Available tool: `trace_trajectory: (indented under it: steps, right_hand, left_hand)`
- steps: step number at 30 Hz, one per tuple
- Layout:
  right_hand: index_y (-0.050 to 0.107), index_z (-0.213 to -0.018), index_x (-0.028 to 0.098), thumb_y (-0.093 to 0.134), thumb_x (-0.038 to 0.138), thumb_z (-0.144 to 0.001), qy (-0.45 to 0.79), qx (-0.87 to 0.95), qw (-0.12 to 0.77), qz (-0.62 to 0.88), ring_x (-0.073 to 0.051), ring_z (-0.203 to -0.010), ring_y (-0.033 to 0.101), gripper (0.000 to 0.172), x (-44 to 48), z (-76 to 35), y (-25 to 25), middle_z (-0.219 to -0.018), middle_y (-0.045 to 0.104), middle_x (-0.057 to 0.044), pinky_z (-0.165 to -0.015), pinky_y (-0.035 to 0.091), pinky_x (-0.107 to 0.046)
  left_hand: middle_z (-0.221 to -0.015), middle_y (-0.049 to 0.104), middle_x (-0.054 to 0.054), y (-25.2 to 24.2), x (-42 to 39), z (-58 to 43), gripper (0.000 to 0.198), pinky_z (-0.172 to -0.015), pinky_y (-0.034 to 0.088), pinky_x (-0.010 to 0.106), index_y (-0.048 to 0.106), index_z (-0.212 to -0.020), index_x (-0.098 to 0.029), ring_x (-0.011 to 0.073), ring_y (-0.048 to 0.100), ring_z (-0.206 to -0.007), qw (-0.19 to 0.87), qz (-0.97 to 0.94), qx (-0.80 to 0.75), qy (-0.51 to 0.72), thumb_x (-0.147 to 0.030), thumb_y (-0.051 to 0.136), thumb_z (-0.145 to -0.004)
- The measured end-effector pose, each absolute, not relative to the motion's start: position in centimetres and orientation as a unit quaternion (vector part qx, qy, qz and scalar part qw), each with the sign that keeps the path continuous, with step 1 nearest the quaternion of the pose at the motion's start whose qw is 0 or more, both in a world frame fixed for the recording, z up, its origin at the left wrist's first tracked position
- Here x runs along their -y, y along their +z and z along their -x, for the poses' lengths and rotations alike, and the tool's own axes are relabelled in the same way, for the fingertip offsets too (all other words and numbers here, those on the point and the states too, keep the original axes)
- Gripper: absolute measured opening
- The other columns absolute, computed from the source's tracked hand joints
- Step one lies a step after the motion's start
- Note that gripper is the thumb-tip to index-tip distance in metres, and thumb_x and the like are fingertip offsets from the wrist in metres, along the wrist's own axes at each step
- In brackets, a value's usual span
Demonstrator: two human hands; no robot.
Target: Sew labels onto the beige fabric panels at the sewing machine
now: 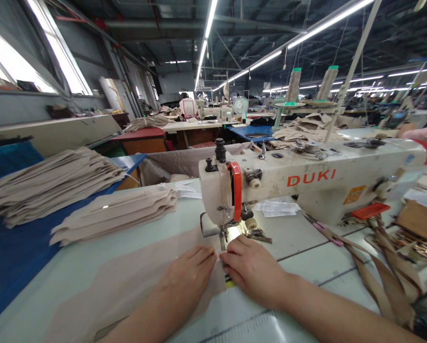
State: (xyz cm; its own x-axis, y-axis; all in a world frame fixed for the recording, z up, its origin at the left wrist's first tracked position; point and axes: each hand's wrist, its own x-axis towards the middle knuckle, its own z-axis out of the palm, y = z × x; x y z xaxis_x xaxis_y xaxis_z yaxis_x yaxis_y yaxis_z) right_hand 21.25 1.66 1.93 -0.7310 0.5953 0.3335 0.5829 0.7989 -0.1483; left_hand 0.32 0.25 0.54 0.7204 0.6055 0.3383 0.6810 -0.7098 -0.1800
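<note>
A cream DUKI sewing machine [306, 183] stands on the pale table [299, 238]. A sheer beige fabric piece [127, 281] lies flat in front of its needle [223, 238]. My left hand [190, 271] rests palm down on the fabric, fingers stretched toward the presser foot. My right hand [251, 267] lies flat beside it, fingertips right at the needle, pressing the fabric edge. A small yellow tab [229, 283] shows between the hands.
Stacks of beige cut pieces lie at left [52, 183] and mid-left [116, 212]. Beige strips [381, 271] trail at right. White labels [277, 208] sit under the machine arm. Another person's hand [425, 138] touches the handwheel at far right. More machines stand behind.
</note>
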Motion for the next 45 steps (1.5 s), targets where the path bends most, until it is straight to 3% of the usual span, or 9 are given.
trace_trajectory:
  steps: [6, 10, 21, 28, 45]
  right_hand:
    - [0.067, -0.097, 0.014, 0.055, 0.019, -0.095, -0.010, 0.937, 0.163, 0.309, -0.021, -0.086, 0.054, 0.013, -1.5, -21.1, 2.3, -0.088, 0.063, -0.007, -0.083, 0.043, -0.032]
    - [0.067, -0.097, 0.015, 0.054, 0.020, -0.096, -0.007, 0.936, 0.163, 0.313, -0.021, -0.088, 0.054, 0.014, -1.5, -21.1, 2.4, -0.089, 0.063, -0.006, -0.085, 0.043, -0.032]
    - [0.068, -0.090, 0.016, 0.055, 0.019, -0.095, -0.011, 0.922, 0.162, 0.352, -0.021, -0.090, 0.055, 0.014, -1.8, -22.0, 2.8, -0.088, 0.064, -0.006, -0.086, 0.044, -0.031]
    - [0.067, -0.092, 0.015, 0.053, 0.019, -0.096, -0.012, 0.913, 0.157, 0.377, -0.020, -0.089, 0.053, 0.015, -2.4, -22.0, 2.7, -0.089, 0.063, -0.006, -0.085, 0.044, -0.032]
    - [0.065, -0.096, 0.015, 0.052, 0.015, -0.095, -0.034, 0.912, 0.153, 0.378, -0.021, -0.085, 0.053, 0.014, -2.9, -21.9, 2.0, -0.092, 0.062, -0.008, -0.082, 0.044, -0.033]
  left_hand:
    - [-0.118, 0.070, 0.009, 0.8, 0.9, 0.5, 0.036, -0.090, 0.058, 0.035, 0.063, -0.123, -0.014, 0.0220, 0.067, -0.105, 0.151, 0.905, 0.365, -0.160, -0.018, 0.040, -0.096]
    - [-0.124, 0.068, 0.007, 0.7, 1.1, 0.8, 0.038, -0.092, 0.057, 0.035, 0.060, -0.129, -0.018, 0.0207, 0.066, -0.110, 0.128, 0.902, 0.388, -0.143, -0.023, 0.041, -0.096]
    - [-0.121, 0.070, 0.010, 0.1, 0.1, -0.7, 0.037, -0.088, 0.058, 0.040, 0.063, -0.124, -0.016, 0.0236, 0.068, -0.107, 0.134, 0.904, 0.375, -0.158, -0.022, 0.042, -0.094]
    - [-0.124, 0.068, 0.008, 0.4, -1.0, -1.3, 0.038, -0.095, 0.054, 0.036, 0.062, -0.127, -0.019, 0.0208, 0.065, -0.111, 0.101, 0.901, 0.385, -0.175, -0.021, 0.043, -0.094]
    - [-0.122, 0.070, 0.007, 0.4, -2.2, -1.2, 0.037, -0.094, 0.055, 0.036, 0.065, -0.123, -0.019, 0.0204, 0.066, -0.109, 0.104, 0.897, 0.383, -0.193, -0.028, 0.039, -0.097]
